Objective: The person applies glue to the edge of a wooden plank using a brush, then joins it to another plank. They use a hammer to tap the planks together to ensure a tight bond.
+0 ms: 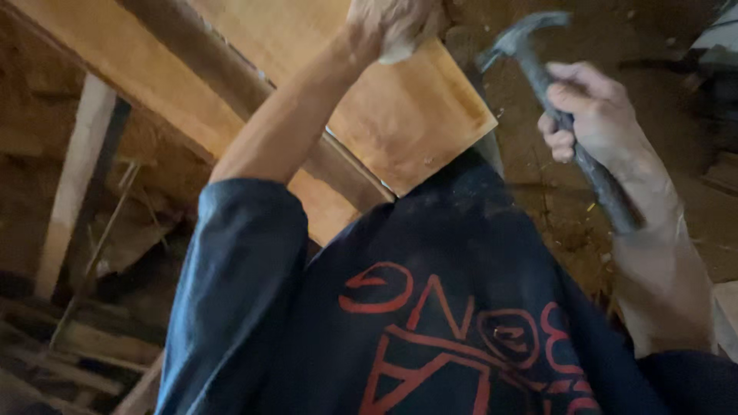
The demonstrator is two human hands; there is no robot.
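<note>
1. Gripping a hammer (538, 73), the right hand (588, 115) has its fingers wrapped shut round the dark handle, about mid-length. The claw head points up, far right, raised clear of the wood.
2. Left hand (396, 27) is at the top edge, clenched in a fist against the far end of the board (407, 115). Something pale shows in the fist; can't tell what. No nail visible.
3. Board: flat, light orange-brown timber with a clean square-cut end, running from far left to mid-frame. It lies over a darker round pole (223, 73).
4. Progress, my read: board is placed and steadied, hammer cocked, no strike landing now. No nail heads or hammer marks show on the visible face, so fixing looks barely started, if at all. Frame is blurred, so low confidence.
5. Surroundings: dirt floor (538, 207) to the right with small debris; pale upright post (73, 184) and rough planks lower left. The person's dark blue shirt (430, 307) with red print fills the near frame.
</note>
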